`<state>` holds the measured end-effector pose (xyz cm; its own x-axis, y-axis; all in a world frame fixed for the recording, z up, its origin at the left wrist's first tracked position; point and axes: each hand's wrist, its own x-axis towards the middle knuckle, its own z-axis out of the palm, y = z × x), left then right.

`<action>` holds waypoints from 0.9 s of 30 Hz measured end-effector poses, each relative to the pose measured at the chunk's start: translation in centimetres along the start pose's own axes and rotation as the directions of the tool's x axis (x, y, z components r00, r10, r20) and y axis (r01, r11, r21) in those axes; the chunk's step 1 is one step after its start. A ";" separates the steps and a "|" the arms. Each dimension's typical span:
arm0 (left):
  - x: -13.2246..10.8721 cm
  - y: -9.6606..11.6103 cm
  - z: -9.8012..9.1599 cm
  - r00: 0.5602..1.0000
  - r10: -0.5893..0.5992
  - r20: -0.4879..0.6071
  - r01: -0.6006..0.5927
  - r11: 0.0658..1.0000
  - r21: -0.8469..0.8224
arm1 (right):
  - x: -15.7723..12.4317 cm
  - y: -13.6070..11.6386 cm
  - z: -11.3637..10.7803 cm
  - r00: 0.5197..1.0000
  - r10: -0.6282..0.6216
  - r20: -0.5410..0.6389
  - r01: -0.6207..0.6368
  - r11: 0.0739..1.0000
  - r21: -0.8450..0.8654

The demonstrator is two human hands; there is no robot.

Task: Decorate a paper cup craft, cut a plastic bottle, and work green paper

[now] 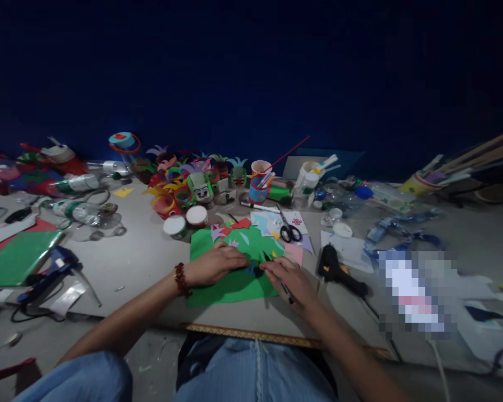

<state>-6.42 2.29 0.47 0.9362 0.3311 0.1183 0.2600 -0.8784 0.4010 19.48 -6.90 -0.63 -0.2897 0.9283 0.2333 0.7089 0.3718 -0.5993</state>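
My left hand (218, 264), with a dark red bead bracelet at the wrist, lies on a green sheet (218, 290). Its fingers are together and reach toward a small blue piece (251, 268); whether they press on it I cannot make out. My right hand (288, 279) is closed around a black pen (285, 291) to the right of the blue piece. Small coloured paper scraps are scattered over the sheet's upper part. Black-handled scissors (290, 231) rest on papers just beyond it.
A black glue gun (339, 271) with a cable is at the right, a blue glue gun (54, 273) at the left. Two white-lidded jars (175, 226), decorated cups (201, 188) and a blue pen cup (260, 191) stand behind the sheet. Plastic bottles (79, 212) lie at the left.
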 end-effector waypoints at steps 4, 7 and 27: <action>0.9 -0.9 0.1 0.998 0.061 0.017 -0.061 0.998 -0.018 | 0.0 -0.3 -0.3 1.000 -0.020 -0.004 0.020 1.000 0.003; 1.2 -1.4 0.2 0.997 0.070 0.023 -0.069 0.996 -0.049 | 0.0 -0.4 -0.4 1.000 -0.023 -0.019 0.023 1.000 -0.006; 0.3 -1.4 0.6 0.999 0.033 0.004 -0.033 0.999 0.019 | 0.1 0.1 0.0 1.000 -0.011 0.022 0.013 0.998 -0.060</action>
<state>-6.34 3.47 -0.58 0.9452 0.3004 0.1281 0.2332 -0.8955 0.3791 19.49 -6.76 -0.66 -0.3115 0.9236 0.2234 0.7423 0.3833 -0.5496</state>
